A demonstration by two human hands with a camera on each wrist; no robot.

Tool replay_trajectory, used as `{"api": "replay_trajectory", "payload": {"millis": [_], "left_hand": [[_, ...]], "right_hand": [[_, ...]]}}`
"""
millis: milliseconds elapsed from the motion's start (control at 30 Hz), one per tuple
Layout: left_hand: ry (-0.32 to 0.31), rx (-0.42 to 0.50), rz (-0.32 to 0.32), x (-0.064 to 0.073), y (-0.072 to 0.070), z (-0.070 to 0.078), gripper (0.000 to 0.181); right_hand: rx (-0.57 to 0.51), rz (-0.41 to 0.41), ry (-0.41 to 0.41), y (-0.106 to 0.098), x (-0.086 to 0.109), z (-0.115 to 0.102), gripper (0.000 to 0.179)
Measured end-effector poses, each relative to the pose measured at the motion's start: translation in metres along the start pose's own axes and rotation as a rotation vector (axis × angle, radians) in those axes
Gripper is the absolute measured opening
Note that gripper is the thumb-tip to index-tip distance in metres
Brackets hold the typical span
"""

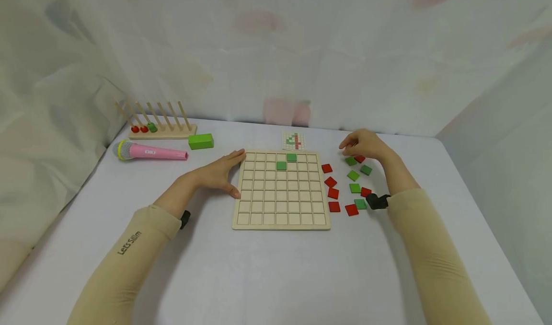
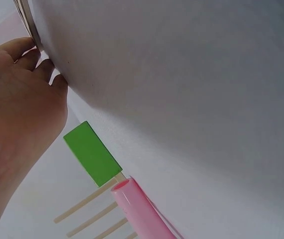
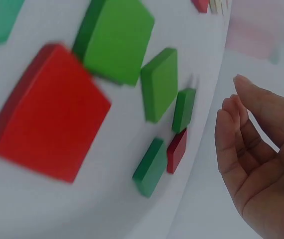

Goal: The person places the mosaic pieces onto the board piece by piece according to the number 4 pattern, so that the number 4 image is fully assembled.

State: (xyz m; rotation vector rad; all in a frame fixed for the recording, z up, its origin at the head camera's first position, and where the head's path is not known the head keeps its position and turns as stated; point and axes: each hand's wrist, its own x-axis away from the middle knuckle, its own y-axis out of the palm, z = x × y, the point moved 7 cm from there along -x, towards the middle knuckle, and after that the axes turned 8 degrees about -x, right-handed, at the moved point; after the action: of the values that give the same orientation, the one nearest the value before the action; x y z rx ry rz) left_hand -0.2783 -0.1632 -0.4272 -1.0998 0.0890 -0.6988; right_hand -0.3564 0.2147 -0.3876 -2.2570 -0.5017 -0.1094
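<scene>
A pale wooden grid board [image 1: 281, 227] lies in the middle of the table in the head view, with two green tiles, a dark-edged upper green tile [image 1: 292, 157] and a lower green tile [image 1: 281, 165], in its upper cells. My left hand [image 1: 217, 172] touches the board's left edge, fingers at the upper corner and thumb lower down. To the right of the board, my right hand [image 1: 365, 144] hovers over loose square tiles, its fingers loosely bent and nothing between thumb and fingertips. Nearest below it are a green tile [image 1: 350, 161] and a red tile [image 3: 177, 151].
A small pattern card [image 1: 293, 141] lies behind the board. At the back left stand a pegged wooden rack [image 1: 164, 134] with small red and green pieces, a green block [image 1: 201, 142] and a pink toy microphone [image 1: 157, 152]. Several red tiles [image 1: 334, 207] lie along the board's right edge.
</scene>
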Motion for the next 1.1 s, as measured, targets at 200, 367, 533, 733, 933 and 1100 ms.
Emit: {"api": "replay_trajectory", "payload": {"millis": [200, 367, 533, 733, 933, 1100], "left_hand": [[0.002, 0.000, -0.002, 0.000, 0.001, -0.001, 0.128], [-0.003, -0.003, -0.002, 0.000, 0.001, -0.001, 0.129], [-0.011, -0.003, 0.002, 0.000, 0.000, -0.001, 0.128], [-0.014, 0.000, 0.004, 0.000, 0.000, -0.001, 0.128], [-0.017, -0.003, 0.002, -0.001, 0.000, -0.002, 0.128], [-0.019, -0.003, 0.001, -0.001, 0.000, -0.002, 0.128]], "right_hand": [[-0.003, -0.040, 0.031, -0.004, 0.007, 0.014, 0.027], [-0.021, -0.071, 0.036, -0.004, 0.010, 0.022, 0.027], [-0.018, -0.081, 0.041, -0.003, 0.012, 0.025, 0.027], [-0.026, -0.089, 0.038, -0.001, 0.013, 0.027, 0.027], [-0.014, -0.096, 0.035, 0.002, 0.010, 0.031, 0.029], [0.004, -0.092, 0.024, 0.004, 0.008, 0.033, 0.029]]}}
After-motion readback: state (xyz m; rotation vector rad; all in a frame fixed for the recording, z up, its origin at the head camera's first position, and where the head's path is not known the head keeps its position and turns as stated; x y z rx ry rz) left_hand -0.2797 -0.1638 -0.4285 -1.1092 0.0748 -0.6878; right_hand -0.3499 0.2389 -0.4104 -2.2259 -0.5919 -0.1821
